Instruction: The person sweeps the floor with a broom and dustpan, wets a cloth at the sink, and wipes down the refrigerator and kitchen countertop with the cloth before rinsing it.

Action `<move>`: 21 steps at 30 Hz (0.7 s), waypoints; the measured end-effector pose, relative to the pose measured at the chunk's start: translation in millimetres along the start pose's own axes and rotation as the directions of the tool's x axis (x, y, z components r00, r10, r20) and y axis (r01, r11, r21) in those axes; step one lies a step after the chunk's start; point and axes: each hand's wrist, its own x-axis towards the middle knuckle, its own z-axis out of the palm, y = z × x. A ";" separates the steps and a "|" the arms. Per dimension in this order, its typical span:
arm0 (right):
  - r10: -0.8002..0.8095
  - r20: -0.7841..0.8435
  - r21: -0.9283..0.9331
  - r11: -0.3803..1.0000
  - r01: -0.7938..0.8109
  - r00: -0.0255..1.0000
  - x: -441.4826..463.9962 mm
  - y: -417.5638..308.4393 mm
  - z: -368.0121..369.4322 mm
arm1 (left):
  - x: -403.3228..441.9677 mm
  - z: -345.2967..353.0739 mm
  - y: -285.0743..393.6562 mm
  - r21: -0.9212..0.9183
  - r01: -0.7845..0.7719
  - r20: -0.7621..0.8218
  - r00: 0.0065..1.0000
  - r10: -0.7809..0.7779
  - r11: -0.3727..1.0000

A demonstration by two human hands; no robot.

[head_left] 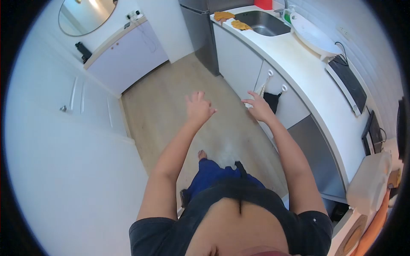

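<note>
My left hand (199, 108) is held out over the wooden floor (158, 100), fingers apart and nothing in it. To its right, my right hand (259, 106) has its fingers spread and also holds nothing that I can see. Just beyond it, a black cloth (271, 101) and a pale cloth (261, 89) hang from white hooks on the cabinet door (294, 106). Whether the right hand touches the pale cloth, I cannot tell.
A white counter (294, 57) curves along the right, with a sink (267, 23), yellow cloths (241, 25), a white rack (314, 36) and a flat black-topped appliance (348, 81). A grey fridge (198, 38) stands ahead. On the left is a white door (55, 141).
</note>
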 end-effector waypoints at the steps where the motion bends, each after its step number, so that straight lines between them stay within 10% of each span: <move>1: 0.015 -0.011 -0.008 1.000 -0.015 1.000 10.0 -2.7 -11.4 | 16.6 -3.0 -1.9 -0.215 -0.023 0.012 1.000 0.026 0.976; 3: 0.174 0.180 0.469 0.850 -0.240 0.968 30.1 -6.7 -56.2 | 44.0 -14.8 -10.3 -0.437 -0.222 0.037 0.964 0.264 0.872; 5: -0.060 0.452 0.591 0.768 -0.249 0.890 53.7 -20.2 -116.2 | 59.6 -61.2 -19.7 -0.701 -0.492 -0.070 0.768 0.637 0.516; 8: -0.679 0.360 0.867 0.497 0.039 0.639 89.1 -64.3 -177.3 | 72.3 -142.7 -57.2 -0.948 -0.317 -0.090 0.287 0.954 0.006; 10: -0.852 0.266 0.949 0.312 0.030 0.451 123.2 -96.9 -179.9 | 80.9 -163.1 -88.2 -0.968 -0.213 -0.171 0.170 0.971 -0.133; 17: -0.832 0.302 0.889 0.422 0.177 0.465 249.2 -94.2 -156.1 | 182.1 -179.8 -168.6 -0.927 -0.368 -0.107 0.066 0.992 -0.076; 19: -0.815 0.329 0.809 0.503 0.303 0.477 280.7 -88.8 -189.0 | 211.9 -189.5 -181.6 -0.950 -0.269 -0.224 0.237 0.945 -0.158; 20: -0.804 0.340 0.759 0.541 0.362 0.488 282.1 -88.0 -217.4 | 201.6 -195.8 -186.4 -0.930 -0.212 -0.366 0.574 0.733 -0.299; 21: -0.793 0.351 0.703 0.575 0.419 0.499 283.5 -87.1 -245.8 | 206.9 -200.0 -200.8 -0.854 -0.204 -0.492 0.616 0.615 -0.479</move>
